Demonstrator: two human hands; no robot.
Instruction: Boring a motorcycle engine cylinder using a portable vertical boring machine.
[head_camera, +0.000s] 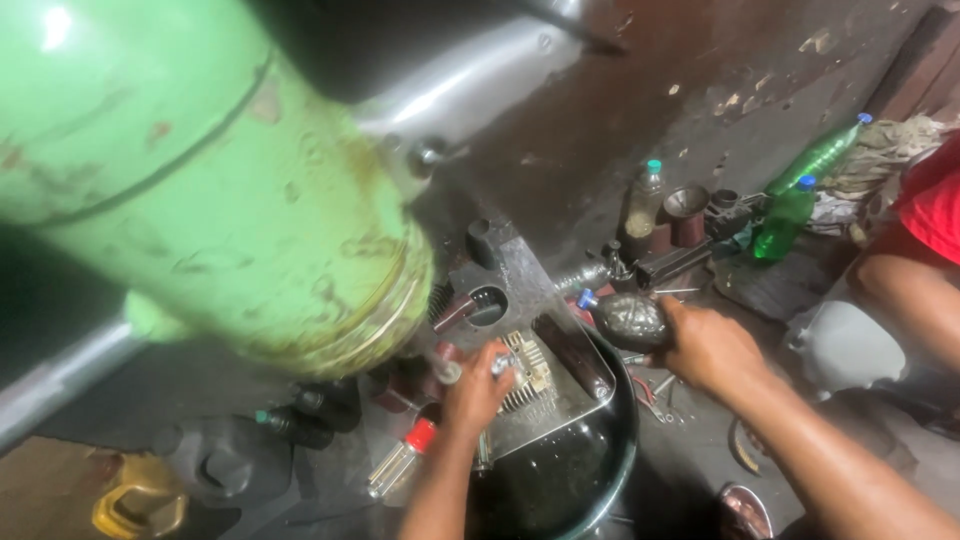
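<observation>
- Metal, finned and oily: the engine part (530, 375) lies across the dark basin (620, 450); it looks heavy, stiff and slippery, so we would grip its solid edges.
- Our left hand (475, 385) is curled on it, pinching a small piece.
- Our right hand (705, 345) is wrapped around a grimy squeeze bottle (625, 320), probably light and slick.
- Beyond stand green bottles (800, 195).

Both forearms bare, no sleeves, gloves, watch or rings; left hand (478, 385) and right hand (712, 350) look greasy.
</observation>
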